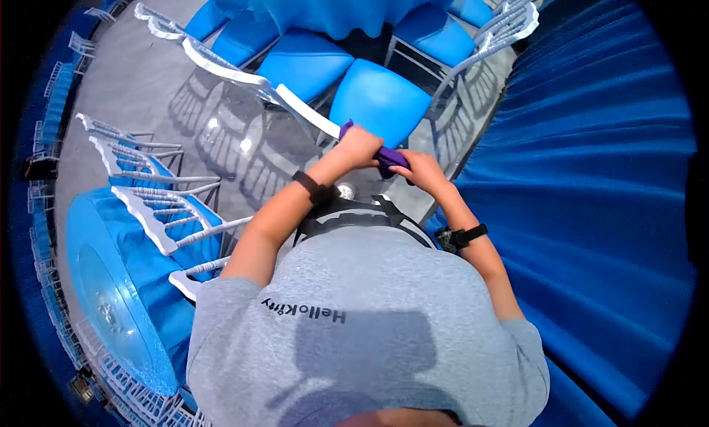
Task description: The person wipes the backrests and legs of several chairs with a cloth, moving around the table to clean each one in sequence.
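A purple cloth [392, 159] lies over the top rail of a white chair back [309, 111] in front of my body. My left hand [360, 147] is closed around the cloth and the rail, with a bit of purple showing beyond the knuckles. Close by on the right, my right hand [424, 171] pinches the cloth at the rail's near end; its fingertips are partly hidden. The chair's blue seat [381, 99] shows just beyond the hands.
More white chairs with blue seats [301, 61] surround a table with a blue cloth [325, 2] ahead. Another blue-covered table [111, 279] with white chairs [159, 216] stands to the left. A blue curtain [591, 183] hangs along the right. The grey floor [155, 80] carries chair shadows.
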`<state>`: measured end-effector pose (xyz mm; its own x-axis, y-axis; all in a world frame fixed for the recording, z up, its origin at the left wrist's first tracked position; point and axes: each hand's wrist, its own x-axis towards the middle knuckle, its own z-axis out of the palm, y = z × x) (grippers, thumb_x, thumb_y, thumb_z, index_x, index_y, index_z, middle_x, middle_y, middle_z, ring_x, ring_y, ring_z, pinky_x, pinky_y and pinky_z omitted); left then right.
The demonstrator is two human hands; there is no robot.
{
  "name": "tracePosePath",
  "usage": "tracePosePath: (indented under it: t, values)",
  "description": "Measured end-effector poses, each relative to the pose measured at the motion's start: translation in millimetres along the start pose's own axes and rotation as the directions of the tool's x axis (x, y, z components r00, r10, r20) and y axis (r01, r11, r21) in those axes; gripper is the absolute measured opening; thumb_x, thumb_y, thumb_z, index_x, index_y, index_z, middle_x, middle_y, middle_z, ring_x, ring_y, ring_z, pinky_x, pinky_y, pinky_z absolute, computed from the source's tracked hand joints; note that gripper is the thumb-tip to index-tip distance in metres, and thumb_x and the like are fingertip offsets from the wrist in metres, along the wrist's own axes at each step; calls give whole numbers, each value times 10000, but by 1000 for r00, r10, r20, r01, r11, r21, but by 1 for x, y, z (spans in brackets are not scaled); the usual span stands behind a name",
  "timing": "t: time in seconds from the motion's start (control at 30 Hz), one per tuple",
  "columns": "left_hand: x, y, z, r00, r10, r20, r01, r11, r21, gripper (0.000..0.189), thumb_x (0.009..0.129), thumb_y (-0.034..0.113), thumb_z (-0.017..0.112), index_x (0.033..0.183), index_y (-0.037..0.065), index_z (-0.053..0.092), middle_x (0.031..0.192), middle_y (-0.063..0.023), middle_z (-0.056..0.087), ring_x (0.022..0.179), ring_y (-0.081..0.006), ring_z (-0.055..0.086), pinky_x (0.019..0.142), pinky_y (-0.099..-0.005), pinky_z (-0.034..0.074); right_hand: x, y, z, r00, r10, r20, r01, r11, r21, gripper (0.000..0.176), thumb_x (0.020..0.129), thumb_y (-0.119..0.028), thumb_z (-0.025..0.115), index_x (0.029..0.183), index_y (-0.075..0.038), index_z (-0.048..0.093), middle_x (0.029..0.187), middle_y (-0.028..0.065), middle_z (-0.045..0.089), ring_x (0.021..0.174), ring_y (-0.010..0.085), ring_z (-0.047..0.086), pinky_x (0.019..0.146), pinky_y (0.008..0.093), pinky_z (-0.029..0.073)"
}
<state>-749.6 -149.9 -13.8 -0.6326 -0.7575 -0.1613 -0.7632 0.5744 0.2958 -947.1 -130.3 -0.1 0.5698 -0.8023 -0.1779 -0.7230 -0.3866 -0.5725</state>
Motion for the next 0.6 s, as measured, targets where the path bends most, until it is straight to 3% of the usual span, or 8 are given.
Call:
tracePosePath:
  t: [0.03,0.07,0.17,0.23,0.33,0.4,0.5,0.6]
  values:
    - [-12,-5,-11,996,-50,-69,52,998,25,299,576,305,701,748,84,595,774,-102,604,775,-269,571,716,-379,414,12,-4,6,998,-56,19,55,998,12,396,742,-371,595,983,-60,557,857,160,597,787,339,565,664,416,441]
    - [-23,-14,-16,987,-103,-125,106,994,11,309,563,281,709,774,86,594,820,-98,600,816,-263,554,770,-385,395,24,-8,16,993,-115,10,115,993,-12,396,778,-361,565,1045,-71,522,898,163,586,777,351,557,660,410,439]
    - [-55,-47,-22,935,-226,-271,226,974,-34,369,541,176,716,869,81,576,954,-87,567,972,-242,495,902,-409,340,56,-42,32,992,-126,-29,124,991,-54,383,774,-347,563,991,-38,499,855,185,585,798,362,554,675,435,433]
    - [-69,-59,-20,901,-177,-397,186,982,-16,443,562,94,690,982,80,549,1066,-82,528,1119,-242,419,971,-420,290,64,-55,31,987,-149,-51,150,988,18,367,784,-332,552,988,-34,487,872,190,579,806,368,550,680,436,432]
    - [-78,-58,-22,895,-146,-421,186,981,56,511,578,123,692,1063,88,531,1157,-97,487,1171,-283,369,984,-424,272,65,-52,34,979,-188,-74,193,978,78,350,797,-307,538,999,-28,475,903,201,569,817,376,544,687,439,430]
    - [-81,-48,-26,860,-241,-449,216,971,-107,567,621,161,690,1148,112,487,1240,-82,438,1198,-357,314,995,-454,258,56,-39,31,982,-177,-65,180,982,53,337,808,-291,528,1036,-45,491,928,188,571,813,375,545,692,434,432]
    - [-84,-65,-16,861,-221,-459,174,974,-143,575,638,224,688,1163,120,478,1236,-67,450,1186,-403,306,986,-477,255,28,-16,18,995,-96,3,96,993,69,330,809,-287,528,1055,-69,517,937,160,580,811,365,550,697,420,439]
    - [-80,-60,-14,898,-201,-392,165,979,-122,509,680,221,663,1147,120,487,1192,-59,489,1177,-345,344,979,-471,257,-8,5,14,974,-148,-173,162,984,74,322,787,-258,564,1052,-77,542,968,128,578,885,327,538,742,396,434]
